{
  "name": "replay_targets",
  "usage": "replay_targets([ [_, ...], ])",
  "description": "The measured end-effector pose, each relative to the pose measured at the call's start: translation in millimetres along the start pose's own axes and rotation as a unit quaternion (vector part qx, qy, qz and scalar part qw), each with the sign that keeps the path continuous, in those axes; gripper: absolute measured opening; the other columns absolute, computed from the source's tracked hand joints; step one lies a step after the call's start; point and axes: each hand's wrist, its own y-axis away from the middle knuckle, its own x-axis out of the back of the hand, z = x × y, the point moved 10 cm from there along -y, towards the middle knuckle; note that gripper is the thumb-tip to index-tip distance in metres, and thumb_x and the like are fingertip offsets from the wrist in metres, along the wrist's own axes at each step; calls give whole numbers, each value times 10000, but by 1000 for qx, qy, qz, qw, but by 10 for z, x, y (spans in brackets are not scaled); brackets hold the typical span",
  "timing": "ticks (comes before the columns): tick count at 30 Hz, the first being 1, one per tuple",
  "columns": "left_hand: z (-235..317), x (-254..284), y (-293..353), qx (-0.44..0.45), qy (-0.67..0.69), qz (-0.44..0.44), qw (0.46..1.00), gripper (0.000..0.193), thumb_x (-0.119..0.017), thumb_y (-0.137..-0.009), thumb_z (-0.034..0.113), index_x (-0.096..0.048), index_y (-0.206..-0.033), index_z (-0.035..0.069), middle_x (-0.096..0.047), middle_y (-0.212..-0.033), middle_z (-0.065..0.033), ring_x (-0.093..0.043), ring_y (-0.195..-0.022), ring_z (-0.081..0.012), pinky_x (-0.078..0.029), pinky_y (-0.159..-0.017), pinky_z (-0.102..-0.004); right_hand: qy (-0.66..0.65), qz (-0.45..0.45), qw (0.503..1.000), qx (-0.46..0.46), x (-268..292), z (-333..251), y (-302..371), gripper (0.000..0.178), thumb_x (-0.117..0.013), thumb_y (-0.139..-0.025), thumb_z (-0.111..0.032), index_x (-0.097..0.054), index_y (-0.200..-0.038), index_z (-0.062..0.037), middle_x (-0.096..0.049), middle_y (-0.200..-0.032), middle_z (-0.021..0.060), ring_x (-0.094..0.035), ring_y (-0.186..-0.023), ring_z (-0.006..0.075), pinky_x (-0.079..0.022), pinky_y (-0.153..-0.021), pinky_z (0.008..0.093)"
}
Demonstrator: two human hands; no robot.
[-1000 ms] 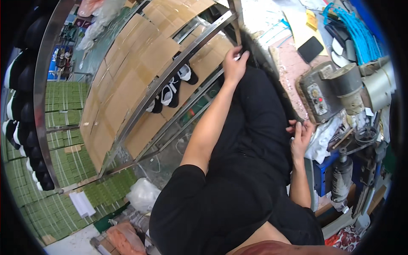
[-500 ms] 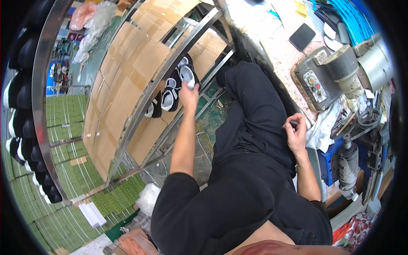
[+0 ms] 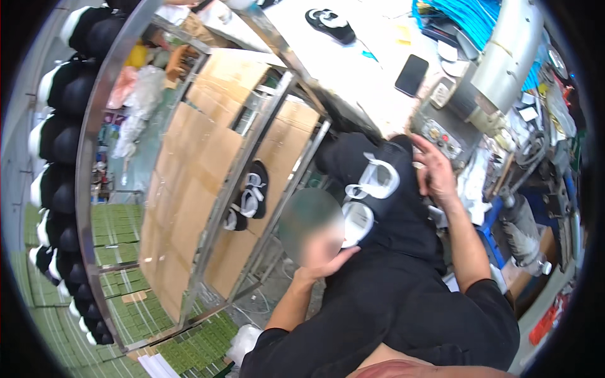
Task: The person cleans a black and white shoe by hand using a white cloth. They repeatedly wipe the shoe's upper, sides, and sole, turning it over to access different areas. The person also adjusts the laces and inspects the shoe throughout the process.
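Note:
Above my lap, a black shoe with white laces and a white lining (image 3: 377,179) points away from me, its toe toward the far right. My left hand (image 3: 324,255) grips it at the heel end; a blurred patch hides part of those fingers. Beside the toe is my right hand (image 3: 436,173), its index finger stretched forward and the others apart and partly bent. Nothing clearly shows in the right hand, and whether it touches the shoe is hard to see. More black shoes with white laces (image 3: 254,189) stand on the cardboard-lined rack (image 3: 189,170) at left.
On the white worktable (image 3: 372,82) lie another black shoe (image 3: 330,25) and a dark phone (image 3: 411,75). A grey machine with buttons (image 3: 441,135) is at the right. A metal frame (image 3: 94,157) bears rows of black-and-white shoes (image 3: 60,164) at far left.
My left hand has lifted a shoe off the rack and brought it over my lap. My right hand has moved forward to the toe, its fingers opening from a pinch on something small and dark.

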Motion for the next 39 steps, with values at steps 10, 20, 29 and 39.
replay_targets([
  [10, -89, -258, -323, 48, 242, -34, 969, 791, -829, -704, -70, -425, -1381, 3, -543, -1374, -183, -571, -1249, -263, -441, -1068, -385, 26, 16, 996, 85, 338, -648, 362, 547, -544, -1019, -390, -555, -1377, 24, -666, -1199, 83, -611, -1097, 122, -469, -952, 259],
  [20, 20, -421, -783, 56, 323, 5, 945, 945, -822, -723, -47, -295, -1507, -27, -524, -1405, -226, -569, -1266, -307, -463, -1069, -427, 0, 88, 984, 156, 581, -1229, 459, 454, -504, -1060, -298, -554, -1388, 12, -669, -1163, 48, -619, -1021, 84, -490, -903, 233],
  [29, 20, -521, -1156, 42, 321, -22, 946, 935, -833, -744, -19, -297, -1511, -32, -501, -1436, -219, -530, -1314, -312, -416, -1118, -435, 61, 140, 974, 165, 715, -1373, 378, 435, -506, -1067, -311, -566, -1374, -10, -666, -1133, 34, -600, -1029, 80, -481, -902, 240],
  [39, 122, -666, -812, -23, -101, 15, 994, 840, -853, -727, 164, -440, -1435, -19, -647, -1120, -112, -557, -1030, -231, -332, -1013, -403, 92, 192, 964, 161, 485, -888, 637, 418, -642, -1003, -167, -542, -1358, 30, -684, -1148, 67, -620, -1025, 100, -489, -913, 250],
])
